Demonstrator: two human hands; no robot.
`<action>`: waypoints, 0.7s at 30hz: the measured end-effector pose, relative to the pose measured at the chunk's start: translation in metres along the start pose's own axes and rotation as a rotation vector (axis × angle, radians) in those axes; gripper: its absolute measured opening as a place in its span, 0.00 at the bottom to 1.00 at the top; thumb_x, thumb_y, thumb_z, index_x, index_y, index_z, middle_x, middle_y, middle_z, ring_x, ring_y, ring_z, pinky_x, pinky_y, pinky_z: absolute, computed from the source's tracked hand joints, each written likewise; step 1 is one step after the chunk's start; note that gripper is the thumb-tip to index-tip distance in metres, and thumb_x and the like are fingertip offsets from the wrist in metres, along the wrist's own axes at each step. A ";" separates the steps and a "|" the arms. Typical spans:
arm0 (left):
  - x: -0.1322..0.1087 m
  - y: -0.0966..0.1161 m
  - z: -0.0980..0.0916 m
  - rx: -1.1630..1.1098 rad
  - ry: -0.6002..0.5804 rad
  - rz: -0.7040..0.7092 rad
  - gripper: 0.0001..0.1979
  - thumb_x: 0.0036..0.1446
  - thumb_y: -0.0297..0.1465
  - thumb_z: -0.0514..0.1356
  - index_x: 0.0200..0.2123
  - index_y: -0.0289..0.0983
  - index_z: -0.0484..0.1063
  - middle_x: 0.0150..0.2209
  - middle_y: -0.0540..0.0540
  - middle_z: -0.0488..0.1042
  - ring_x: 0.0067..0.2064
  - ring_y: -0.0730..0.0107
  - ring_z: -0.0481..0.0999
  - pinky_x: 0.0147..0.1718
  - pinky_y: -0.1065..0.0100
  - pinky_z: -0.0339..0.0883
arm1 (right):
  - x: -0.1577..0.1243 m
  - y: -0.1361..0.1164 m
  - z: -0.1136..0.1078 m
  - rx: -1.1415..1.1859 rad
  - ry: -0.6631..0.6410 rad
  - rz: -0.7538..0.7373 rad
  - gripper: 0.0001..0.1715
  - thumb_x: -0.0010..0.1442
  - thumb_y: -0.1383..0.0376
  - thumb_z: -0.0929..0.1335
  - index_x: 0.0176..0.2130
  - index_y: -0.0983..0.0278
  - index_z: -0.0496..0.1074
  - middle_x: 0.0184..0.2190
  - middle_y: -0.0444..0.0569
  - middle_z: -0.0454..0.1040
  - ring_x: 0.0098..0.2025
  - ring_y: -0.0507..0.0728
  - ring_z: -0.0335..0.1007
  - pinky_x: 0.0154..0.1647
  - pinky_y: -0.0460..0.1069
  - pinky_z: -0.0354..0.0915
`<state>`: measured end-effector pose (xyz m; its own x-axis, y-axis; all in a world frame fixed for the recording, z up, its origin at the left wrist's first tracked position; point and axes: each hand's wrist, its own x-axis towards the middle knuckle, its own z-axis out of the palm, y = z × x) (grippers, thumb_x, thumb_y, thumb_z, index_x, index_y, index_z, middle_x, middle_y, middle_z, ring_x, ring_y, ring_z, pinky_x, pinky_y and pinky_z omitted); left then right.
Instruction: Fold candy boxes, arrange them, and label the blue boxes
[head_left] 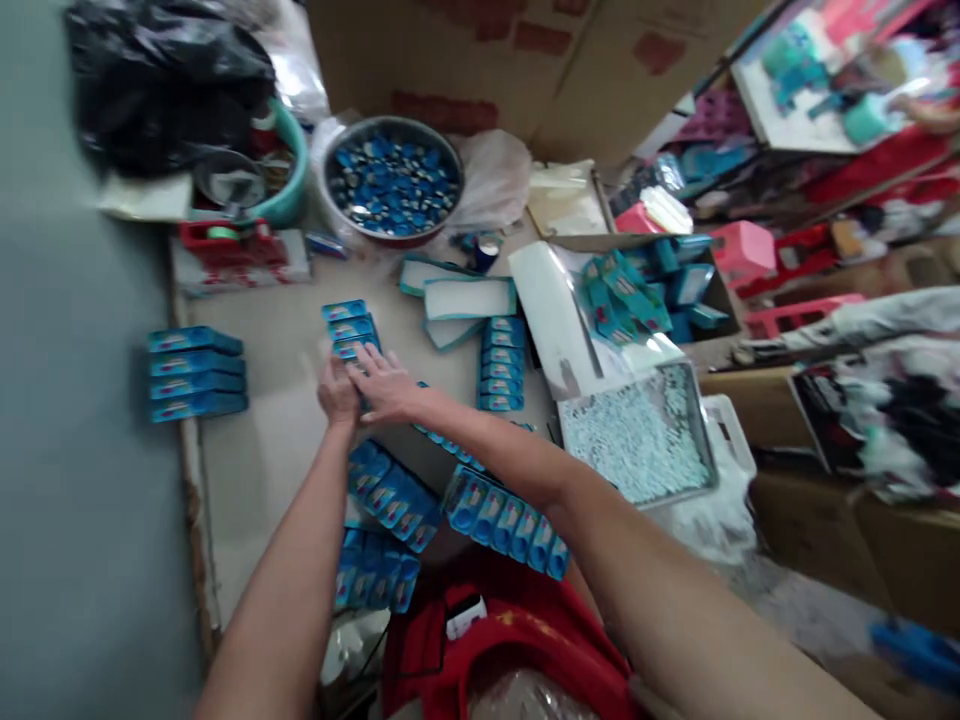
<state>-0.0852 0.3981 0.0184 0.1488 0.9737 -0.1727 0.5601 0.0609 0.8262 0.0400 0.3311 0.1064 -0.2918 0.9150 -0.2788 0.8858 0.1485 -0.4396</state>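
Note:
A short row of small blue boxes [350,328] lies on the pale tabletop [277,400], its near end under my hands. Along the left side of that end is my left hand [340,390], smeared by motion, its fingers hard to make out. My right hand [384,385] reaches in from the right with fingers stretched out over the nearest boxes; I see no box gripped in it. Closer to me lie more rows of blue boxes, one slanting row [394,495] and another row [506,520] below my right forearm. A further row [502,365] stands right of my hands.
A metal bowl of blue pieces [394,185] sits at the back. Four-sided stacked boxes [198,375] stand by the left edge. Flat cartons [469,298], an opened carton of blue-green boxes [720,310] and a tray of pale pieces [637,435] are right. A red stool [510,640] is below.

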 end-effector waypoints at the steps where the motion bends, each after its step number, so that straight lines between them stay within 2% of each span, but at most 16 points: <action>1: 0.002 0.001 0.003 0.026 0.022 -0.029 0.31 0.76 0.42 0.41 0.61 0.23 0.68 0.59 0.24 0.74 0.64 0.43 0.72 0.63 0.44 0.63 | -0.018 0.002 -0.008 0.007 0.011 -0.017 0.54 0.59 0.60 0.78 0.75 0.56 0.54 0.79 0.58 0.46 0.80 0.70 0.37 0.77 0.71 0.43; 3: 0.004 0.005 0.007 0.088 0.095 -0.090 0.28 0.76 0.41 0.43 0.64 0.27 0.68 0.61 0.28 0.73 0.65 0.45 0.72 0.64 0.45 0.62 | -0.070 0.011 -0.026 -0.004 0.039 -0.052 0.43 0.64 0.59 0.75 0.72 0.55 0.61 0.77 0.54 0.53 0.79 0.68 0.46 0.77 0.68 0.49; 5: 0.002 0.012 0.008 0.136 0.124 -0.097 0.27 0.75 0.41 0.47 0.66 0.29 0.65 0.64 0.31 0.72 0.67 0.44 0.69 0.66 0.46 0.60 | -0.140 0.026 -0.043 -0.008 0.091 -0.005 0.32 0.68 0.60 0.72 0.69 0.57 0.67 0.73 0.54 0.62 0.74 0.66 0.57 0.74 0.65 0.56; 6: 0.000 0.016 0.006 0.162 0.141 -0.098 0.27 0.74 0.41 0.48 0.67 0.28 0.64 0.65 0.31 0.70 0.68 0.43 0.68 0.67 0.46 0.59 | -0.180 0.036 -0.048 0.014 0.145 0.088 0.28 0.69 0.60 0.71 0.66 0.57 0.70 0.70 0.55 0.67 0.71 0.66 0.64 0.72 0.64 0.60; 8: -0.007 0.027 0.002 0.221 0.191 -0.088 0.30 0.73 0.42 0.51 0.68 0.26 0.61 0.67 0.27 0.67 0.69 0.38 0.65 0.68 0.43 0.56 | -0.262 0.063 -0.049 0.114 0.292 0.318 0.26 0.68 0.57 0.71 0.63 0.59 0.74 0.63 0.55 0.75 0.64 0.66 0.72 0.67 0.64 0.66; 10: -0.017 0.043 -0.002 0.284 0.244 -0.017 0.32 0.71 0.41 0.54 0.69 0.26 0.59 0.69 0.23 0.63 0.71 0.36 0.61 0.70 0.38 0.51 | -0.336 0.091 -0.037 0.266 0.501 0.621 0.23 0.65 0.54 0.72 0.56 0.59 0.79 0.55 0.57 0.81 0.57 0.68 0.77 0.62 0.65 0.70; 12: -0.027 0.064 0.001 0.323 0.224 0.120 0.31 0.68 0.39 0.58 0.68 0.29 0.61 0.69 0.23 0.62 0.72 0.37 0.59 0.71 0.37 0.48 | -0.394 0.115 -0.017 0.530 0.691 0.885 0.28 0.59 0.47 0.75 0.52 0.62 0.80 0.46 0.58 0.84 0.49 0.67 0.81 0.55 0.64 0.73; 15: -0.039 0.106 0.026 0.332 0.075 0.293 0.24 0.64 0.35 0.61 0.61 0.34 0.70 0.65 0.29 0.69 0.70 0.42 0.64 0.71 0.42 0.53 | -0.442 0.141 0.010 0.935 0.876 1.125 0.36 0.49 0.42 0.78 0.47 0.63 0.80 0.37 0.55 0.84 0.41 0.63 0.82 0.47 0.59 0.74; 17: -0.044 0.137 0.053 0.326 -0.027 0.331 0.20 0.63 0.34 0.61 0.56 0.34 0.75 0.59 0.32 0.75 0.65 0.46 0.71 0.68 0.46 0.60 | -0.452 0.158 0.019 1.110 0.912 1.161 0.40 0.43 0.40 0.80 0.45 0.64 0.80 0.35 0.53 0.83 0.37 0.61 0.80 0.43 0.57 0.73; 19: -0.048 0.165 0.081 0.321 -0.130 0.304 0.19 0.61 0.34 0.62 0.54 0.33 0.76 0.54 0.34 0.79 0.58 0.48 0.76 0.64 0.48 0.67 | -0.451 0.181 0.019 1.125 0.886 1.103 0.40 0.42 0.38 0.78 0.43 0.64 0.79 0.34 0.54 0.83 0.37 0.62 0.80 0.43 0.57 0.73; 21: -0.055 0.189 0.104 0.311 -0.226 0.239 0.21 0.59 0.35 0.65 0.54 0.33 0.76 0.50 0.37 0.81 0.53 0.50 0.80 0.59 0.49 0.71 | -0.449 0.210 0.010 0.925 0.856 0.979 0.35 0.48 0.40 0.76 0.43 0.63 0.80 0.39 0.56 0.83 0.40 0.64 0.80 0.47 0.61 0.73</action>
<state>0.0974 0.3335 0.1278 0.4587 0.8778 -0.1381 0.7017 -0.2625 0.6624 0.3535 -0.0518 0.1306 0.7943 0.4952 -0.3520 -0.0059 -0.5731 -0.8195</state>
